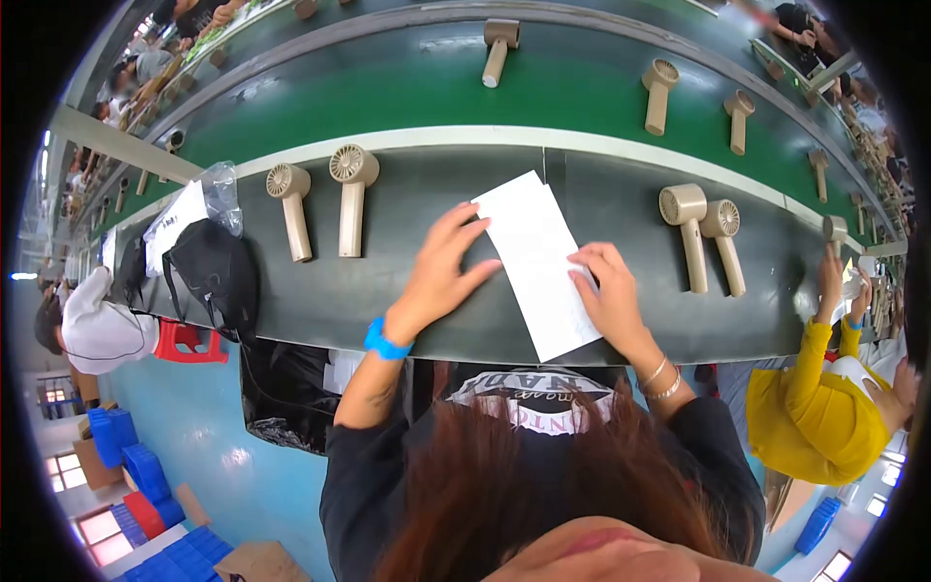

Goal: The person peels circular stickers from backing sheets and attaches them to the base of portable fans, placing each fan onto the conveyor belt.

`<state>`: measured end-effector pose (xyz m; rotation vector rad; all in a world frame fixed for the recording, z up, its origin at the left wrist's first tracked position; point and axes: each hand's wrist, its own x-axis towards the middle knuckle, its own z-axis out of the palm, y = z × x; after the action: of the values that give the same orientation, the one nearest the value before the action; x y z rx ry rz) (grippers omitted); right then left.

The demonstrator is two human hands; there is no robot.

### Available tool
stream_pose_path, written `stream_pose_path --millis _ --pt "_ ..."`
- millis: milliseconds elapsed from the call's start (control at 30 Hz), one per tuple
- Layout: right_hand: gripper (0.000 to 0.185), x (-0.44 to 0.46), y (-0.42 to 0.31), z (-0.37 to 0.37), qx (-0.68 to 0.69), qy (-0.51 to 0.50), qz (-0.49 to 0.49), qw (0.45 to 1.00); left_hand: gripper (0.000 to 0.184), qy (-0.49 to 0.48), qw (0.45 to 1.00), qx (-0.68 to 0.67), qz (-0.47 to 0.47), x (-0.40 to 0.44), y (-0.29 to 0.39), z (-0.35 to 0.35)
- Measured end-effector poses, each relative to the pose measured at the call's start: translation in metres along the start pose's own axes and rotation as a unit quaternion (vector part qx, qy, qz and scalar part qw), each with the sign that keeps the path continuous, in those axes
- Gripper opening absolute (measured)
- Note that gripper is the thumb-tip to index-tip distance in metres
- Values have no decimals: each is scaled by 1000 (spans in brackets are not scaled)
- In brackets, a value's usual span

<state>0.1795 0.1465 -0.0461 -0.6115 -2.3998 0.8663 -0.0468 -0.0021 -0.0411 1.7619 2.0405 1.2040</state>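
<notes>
The white paper (535, 272) lies slantwise on the worktop (427, 175), between the hands. The left hand (448, 264) is open, fingers spread, with fingertips at the left edge of the paper. The right hand (609, 296) is open, fingers slightly bent, with fingertips at the right edge. Two fans (351, 209) lie to the left; another pair (690, 238) lies to the right. Beyond, the green belt (407, 97) carries further fans.
</notes>
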Motion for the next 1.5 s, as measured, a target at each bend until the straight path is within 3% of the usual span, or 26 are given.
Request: stream_pose_path --millis 133,233,367,467,567,667,767,867,967,1067,1133,1200,1267,1333,1400,1500 --pt "14 18 -10 15 23 13 54 998 76 -80 993 52 73 23 6 34" --pt "13 23 -19 27 -25 35 66 997 82 -85 991 79 67 23 6 40" --pt "16 23 -18 46 -92 66 46 992 82 -78 991 87 59 21 7 41" --pt "17 23 -15 45 -81 11 43 996 82 -72 992 84 57 22 4 42" --pt "16 31 -22 40 10 68 127 990 83 -70 993 79 53 21 4 42" --pt "15 28 -15 41 -65 32 60 996 83 -74 993 80 51 22 5 40" --pt "14 30 -18 38 -32 -26 98 994 83 -78 992 82 50 23 5 40" --pt "10 34 -21 39 -15 38 116 992 83 -85 992 84 44 23 6 39" --pt "7 35 -18 32 -14 -12 75 997 82 -89 991 87 46 24 8 39" --pt "5 41 -29 7 152 22 74 985 74 -97 991 81 51 31 4 32" --pt "6 41 -19 1 164 77 47 982 66 -139 988 58 42 50 -14 19" --pt "7 42 -11 -1 185 112 42 976 52 -15 999 30 -21 108 -33 -8" --pt "8 45 -9 0 215 128 55 967 53 185 962 189 61 173 -89 -22" --pt "8 44 -13 1 222 120 66 965 50 211 913 347 -20 215 -124 -24" --pt "8 41 -10 2 223 109 68 966 39 155 938 277 -139 251 -173 -13" --pt "8 34 -5 -3 223 107 116 962 27 167 951 242 -98 255 -186 -33"
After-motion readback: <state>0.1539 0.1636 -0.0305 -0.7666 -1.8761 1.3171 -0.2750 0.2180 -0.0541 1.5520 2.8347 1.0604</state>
